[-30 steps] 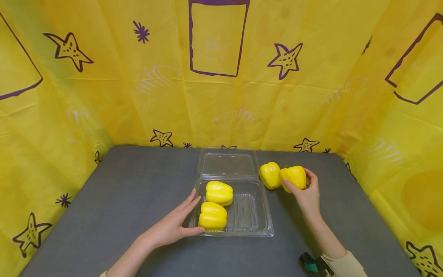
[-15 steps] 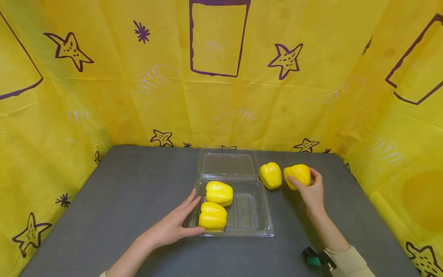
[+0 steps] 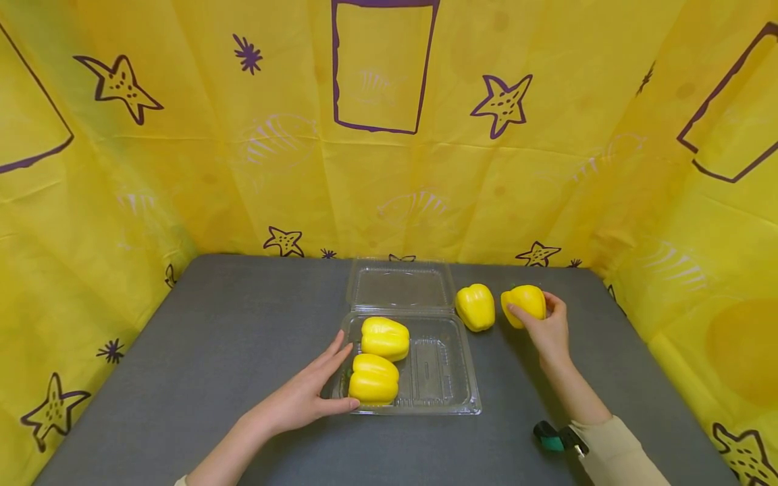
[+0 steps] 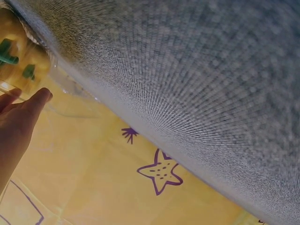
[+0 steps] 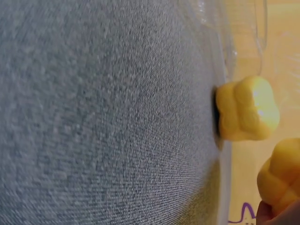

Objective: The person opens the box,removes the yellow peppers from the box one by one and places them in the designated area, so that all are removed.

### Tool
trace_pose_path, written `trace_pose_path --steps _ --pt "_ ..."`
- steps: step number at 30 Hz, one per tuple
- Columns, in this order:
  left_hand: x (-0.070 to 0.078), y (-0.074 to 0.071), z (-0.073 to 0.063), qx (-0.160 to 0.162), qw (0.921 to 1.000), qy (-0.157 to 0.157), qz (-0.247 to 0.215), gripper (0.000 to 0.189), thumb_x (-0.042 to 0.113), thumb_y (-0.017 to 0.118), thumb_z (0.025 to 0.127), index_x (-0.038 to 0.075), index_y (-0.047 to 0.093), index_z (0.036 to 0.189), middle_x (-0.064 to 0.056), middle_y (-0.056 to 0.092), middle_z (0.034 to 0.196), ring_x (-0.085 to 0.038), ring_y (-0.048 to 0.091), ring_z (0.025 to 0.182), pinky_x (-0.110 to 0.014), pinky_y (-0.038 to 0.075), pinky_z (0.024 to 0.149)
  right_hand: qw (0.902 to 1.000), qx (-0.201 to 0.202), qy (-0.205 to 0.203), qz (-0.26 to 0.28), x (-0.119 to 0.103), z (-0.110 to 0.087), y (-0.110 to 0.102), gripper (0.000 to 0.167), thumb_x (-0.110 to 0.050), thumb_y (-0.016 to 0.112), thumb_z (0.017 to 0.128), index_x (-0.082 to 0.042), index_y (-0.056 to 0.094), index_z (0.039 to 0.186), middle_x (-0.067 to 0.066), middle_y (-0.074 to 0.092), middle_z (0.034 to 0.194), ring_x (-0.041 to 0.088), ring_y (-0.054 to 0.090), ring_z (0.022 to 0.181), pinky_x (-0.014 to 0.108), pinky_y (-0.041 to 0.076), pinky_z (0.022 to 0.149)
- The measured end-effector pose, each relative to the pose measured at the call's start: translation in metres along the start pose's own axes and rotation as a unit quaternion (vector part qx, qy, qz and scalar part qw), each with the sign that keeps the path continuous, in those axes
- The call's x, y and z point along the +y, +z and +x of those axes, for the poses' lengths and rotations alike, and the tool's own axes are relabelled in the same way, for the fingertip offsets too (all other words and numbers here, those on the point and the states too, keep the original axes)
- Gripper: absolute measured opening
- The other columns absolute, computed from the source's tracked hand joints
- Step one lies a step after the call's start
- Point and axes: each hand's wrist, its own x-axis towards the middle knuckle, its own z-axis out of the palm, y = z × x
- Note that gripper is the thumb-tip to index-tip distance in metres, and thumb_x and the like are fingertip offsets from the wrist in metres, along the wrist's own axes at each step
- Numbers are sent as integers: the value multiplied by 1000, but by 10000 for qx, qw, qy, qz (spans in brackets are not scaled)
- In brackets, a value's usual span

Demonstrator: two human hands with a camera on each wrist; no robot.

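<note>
My right hand (image 3: 549,337) grips a yellow bell pepper (image 3: 526,302) between thumb and fingers, to the right of the container. A second bell pepper (image 3: 475,307) sits on the table just left of it, with a gap between the two; the right wrist view shows the held pepper (image 5: 282,173) apart from the standing one (image 5: 248,110). Two more bell peppers, a far one (image 3: 385,339) and a near one (image 3: 373,379), lie in the left half of a clear plastic clamshell container (image 3: 446,368). Along its left edge rests my left hand (image 3: 304,395), fingers spread and fairly straight, thumb at the front corner.
The container's clear lid (image 3: 401,287) lies folded back on the far side. A grey cloth covers the table (image 3: 231,337). Yellow printed curtains (image 3: 389,182) close in the back and both sides. A dark strap (image 3: 559,439) is on the right wrist.
My right hand has shifted right with its bell pepper, parting it from the neighbouring one, and the held pepper has turned a little. The left hand and the container stay put.
</note>
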Motion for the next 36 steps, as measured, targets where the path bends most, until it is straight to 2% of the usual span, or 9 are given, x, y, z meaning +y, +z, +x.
trace_pose_path --steps 5,13,20,29,36 --pt "0 0 0 -7 10000 5 2 100 56 72 82 10 23 156 -4 1 163 -33 17 145 -59 26 110 9998 -12 -17 -199 2 4 1 87 -33 80 81 -4 29 145 15 38 141 28 41 121 34 37 93" --pt "1 0 0 -13 10000 -14 13 100 56 72 82 10 23 156 -4 1 163 -33 17 145 -59 26 109 9997 -54 0 -232 7 13 5 86 -31 79 81 -1 30 145 17 38 143 31 40 123 41 35 100" --pt "1 0 0 -51 10000 -73 -19 99 55 72 82 12 22 156 -3 1 163 -33 17 145 -59 26 109 9994 -134 124 -295 11 18 8 88 -33 79 82 -1 28 146 19 37 143 32 40 123 42 36 100" --pt "0 0 0 -30 10000 -37 9 99 56 72 81 12 23 156 -4 2 163 -33 18 145 -59 26 109 9989 -175 102 -428 16 24 10 89 -35 80 80 2 29 145 21 38 141 34 41 121 42 37 98" --pt "0 0 1 8 10000 -10 45 99 56 72 81 12 24 156 -4 3 163 -33 18 145 -59 26 109 9978 -214 76 -622 19 25 12 88 -32 80 81 3 29 144 23 38 141 35 40 122 46 35 101"
